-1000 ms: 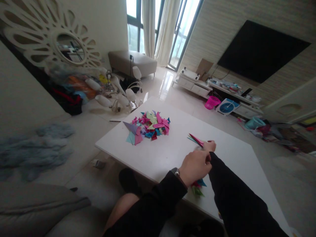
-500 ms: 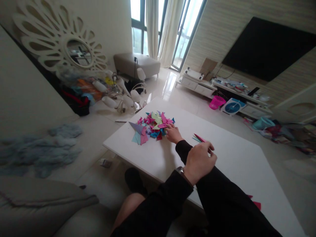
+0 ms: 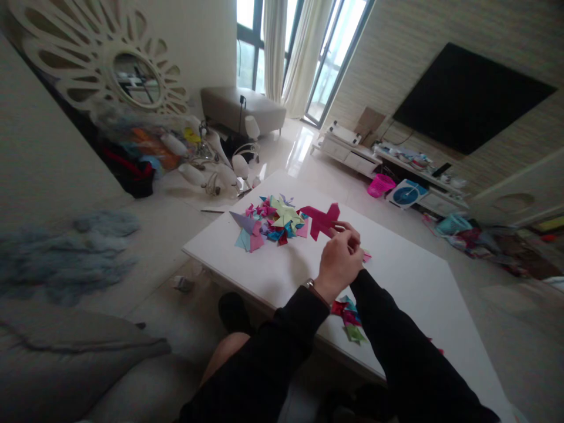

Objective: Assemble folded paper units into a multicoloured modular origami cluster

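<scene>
A dark pink folded-paper plane is raised above the white table, its long end pointing left. My right hand, mostly behind the left one, is closed on the plane's near end. My left hand, with a watch on its wrist, is in front with its fingers curled by the right hand; what they hold, if anything, is hidden. To the left, a heap of coloured origami pieces in green, blue, pink and purple lies on the table. A smaller group of red, blue and green origami lies near the front edge, under my forearms.
The white table reaches to the right, with a bit of pink paper near my right sleeve. On the floor at left lie a chandelier and a grey fluffy heap. A pink basket and a fan stand by the TV cabinet.
My right hand has drawn back from the heap to beside my left hand, bringing the pink paper plane. My left hand has shifted slightly left and up. The smaller origami group now shows.
</scene>
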The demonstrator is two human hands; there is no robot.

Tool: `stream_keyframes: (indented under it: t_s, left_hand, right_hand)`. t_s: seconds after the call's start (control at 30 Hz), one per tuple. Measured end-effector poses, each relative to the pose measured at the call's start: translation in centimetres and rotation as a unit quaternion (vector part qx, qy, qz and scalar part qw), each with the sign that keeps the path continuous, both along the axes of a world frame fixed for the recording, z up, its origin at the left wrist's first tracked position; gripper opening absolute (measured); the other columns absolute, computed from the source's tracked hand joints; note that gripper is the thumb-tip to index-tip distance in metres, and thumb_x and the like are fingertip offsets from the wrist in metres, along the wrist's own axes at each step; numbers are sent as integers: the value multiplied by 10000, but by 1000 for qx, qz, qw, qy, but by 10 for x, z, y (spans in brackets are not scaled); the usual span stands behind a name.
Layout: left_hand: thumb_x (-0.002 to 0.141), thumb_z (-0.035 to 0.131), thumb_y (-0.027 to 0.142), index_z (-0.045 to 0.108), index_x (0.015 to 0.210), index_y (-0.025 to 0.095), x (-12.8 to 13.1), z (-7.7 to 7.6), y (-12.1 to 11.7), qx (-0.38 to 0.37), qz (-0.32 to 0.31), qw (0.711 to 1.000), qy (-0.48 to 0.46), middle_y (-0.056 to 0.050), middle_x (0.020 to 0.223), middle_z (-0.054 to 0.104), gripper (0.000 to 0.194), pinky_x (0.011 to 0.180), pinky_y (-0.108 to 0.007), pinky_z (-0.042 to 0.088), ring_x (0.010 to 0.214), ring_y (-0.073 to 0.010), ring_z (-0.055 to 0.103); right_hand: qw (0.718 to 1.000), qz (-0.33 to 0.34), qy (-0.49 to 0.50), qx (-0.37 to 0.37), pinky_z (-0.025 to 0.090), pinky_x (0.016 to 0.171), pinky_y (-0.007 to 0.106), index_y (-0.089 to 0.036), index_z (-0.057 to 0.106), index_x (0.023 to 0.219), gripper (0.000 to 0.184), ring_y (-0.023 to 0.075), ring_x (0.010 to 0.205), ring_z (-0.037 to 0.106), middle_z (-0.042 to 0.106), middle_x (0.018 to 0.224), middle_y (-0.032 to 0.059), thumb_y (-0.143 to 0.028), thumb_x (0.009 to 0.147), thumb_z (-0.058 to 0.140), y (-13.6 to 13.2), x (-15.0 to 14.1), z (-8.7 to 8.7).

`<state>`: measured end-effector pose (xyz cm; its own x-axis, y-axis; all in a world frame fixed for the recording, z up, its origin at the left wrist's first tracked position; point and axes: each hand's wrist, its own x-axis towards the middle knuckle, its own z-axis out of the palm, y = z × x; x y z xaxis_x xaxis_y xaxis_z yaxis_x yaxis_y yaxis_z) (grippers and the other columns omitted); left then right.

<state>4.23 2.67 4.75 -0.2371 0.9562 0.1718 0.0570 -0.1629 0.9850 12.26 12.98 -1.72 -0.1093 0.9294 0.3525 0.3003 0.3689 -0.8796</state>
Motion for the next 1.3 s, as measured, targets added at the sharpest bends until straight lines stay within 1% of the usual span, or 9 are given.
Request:
stream_keyframes:
  t_s: [0.07,0.2,0.33,0.43,0.63,0.77,0.87,1.07,1.3]
  left_hand:
    - [795,607,132,653,872,201,-3,0,2,-12,13,1000,-14,-39,832,711,113,746,-278,494,768,-171,650]
    - [798,597,205,645,755,181,-2,-6,6,-93,-7,995,-37,-26,671,646,69,677,-271,455,667,-162,595]
    - [903,485,412,624,595,164,7,-13,2,-234,-164,953,-106,-58,522,579,419,603,-300,447,514,-168,545]
    - [916,431,600,687,698,132,16,-14,-7,-297,-274,890,-210,-123,705,702,575,631,-318,496,577,-188,618]
    - [782,696,509,706,900,143,31,-9,-13,-247,-317,858,-320,-84,869,719,384,648,-263,495,717,-165,643]
    - [669,839,273,699,927,125,46,-15,-9,-199,-290,888,-296,-71,881,717,328,666,-248,500,750,-155,658]
    - [663,862,230,696,981,112,55,-21,-8,-165,-269,905,-285,-73,908,723,378,676,-245,509,766,-150,665]
    - [714,867,284,672,1026,134,61,-26,-11,-159,-262,904,-297,-38,897,716,398,679,-239,521,740,-125,661]
    - [686,895,275,667,1033,120,70,-31,-15,-158,-280,901,-293,-44,912,712,444,697,-235,520,761,-126,659]
  right_hand:
    - [999,-38,23,-16,573,692,359,-172,699,877,273,221,742,691,726,782,41,-351,697,796,-31,36,11]
    - [987,-135,77,29,588,717,358,-194,627,915,294,198,748,710,713,838,15,-299,711,810,-90,94,28]
    - [967,-189,-21,168,582,758,369,-228,636,1103,327,199,832,699,708,929,29,-227,797,753,-133,122,38]
    - [935,-155,-152,281,556,859,436,-242,710,954,123,231,934,680,734,955,54,-158,865,694,-152,130,37]
    - [908,-87,-238,332,520,890,454,-272,741,929,216,247,1011,655,777,951,27,-72,874,681,-157,140,30]
    - [909,-78,-249,325,514,892,456,-278,747,935,234,251,1033,646,779,976,22,-66,868,676,-152,146,29]
    - [911,-63,-252,321,513,906,463,-281,744,956,276,258,1065,635,771,1001,25,-44,847,653,-155,149,34]
    - [926,-119,-196,299,513,920,482,-263,721,1017,251,266,1035,616,713,1030,63,-90,851,648,-166,152,50]
    - [935,-166,-218,227,481,935,477,-245,731,990,118,280,1064,567,676,1050,80,-223,876,713,-161,153,43]
